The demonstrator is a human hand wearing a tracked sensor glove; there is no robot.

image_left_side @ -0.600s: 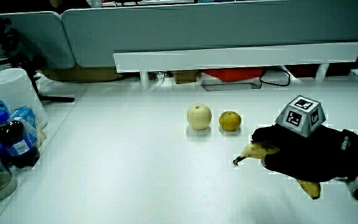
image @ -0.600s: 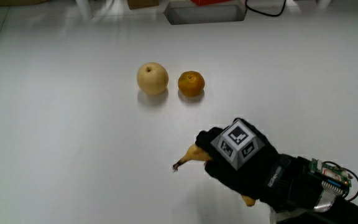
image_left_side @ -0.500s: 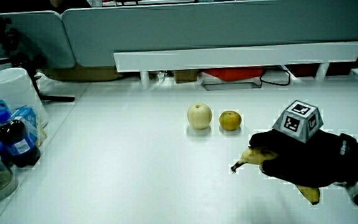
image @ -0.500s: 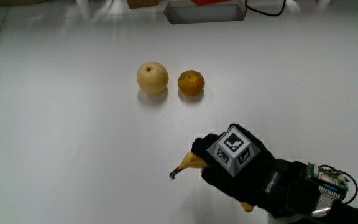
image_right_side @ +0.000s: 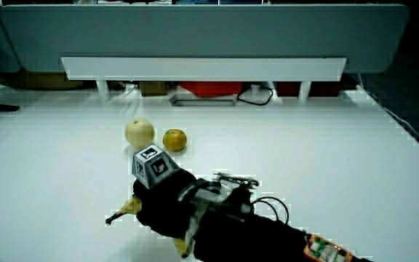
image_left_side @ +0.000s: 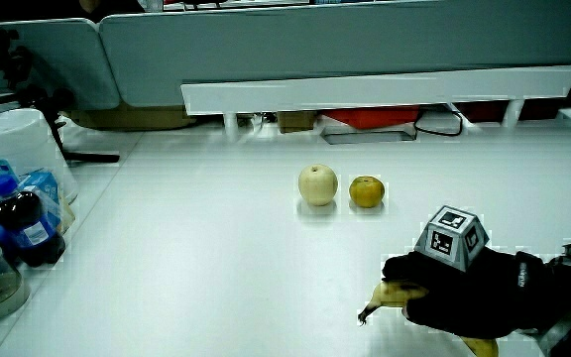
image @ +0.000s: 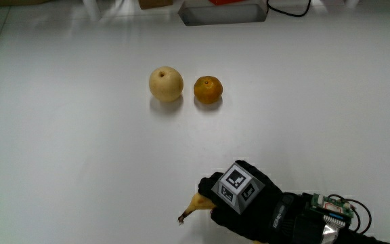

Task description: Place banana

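Note:
The banana (image: pixel 196 205) is yellow with a dark stem tip, and the hand (image: pixel 239 203) is shut around its middle. Only the stem end shows in the main view; the fruit's other end pokes out under the hand in a side view (image_left_side: pixel 481 346). Hand and banana are nearer to the person than the pale pear (image: pixel 166 85) and the orange (image: pixel 208 91), which sit side by side on the white table (image: pixel 66 149). In both side views the hand (image_left_side: pixel 454 293) (image_right_side: pixel 167 207) covers most of the banana (image_left_side: pixel 390 297) (image_right_side: pixel 127 209), low over the table.
Bottles and a white container (image_left_side: pixel 13 149) stand at the table's edge in a side view. A low partition with a white ledge (image_left_side: pixel 375 91), a red object and cables lies farther from the person than the pear (image_left_side: pixel 317 185) and orange (image_left_side: pixel 367 192).
The hand has moved nearer to the person with the banana still in its grasp, farther away from the pear and orange. The two round fruits have not moved.

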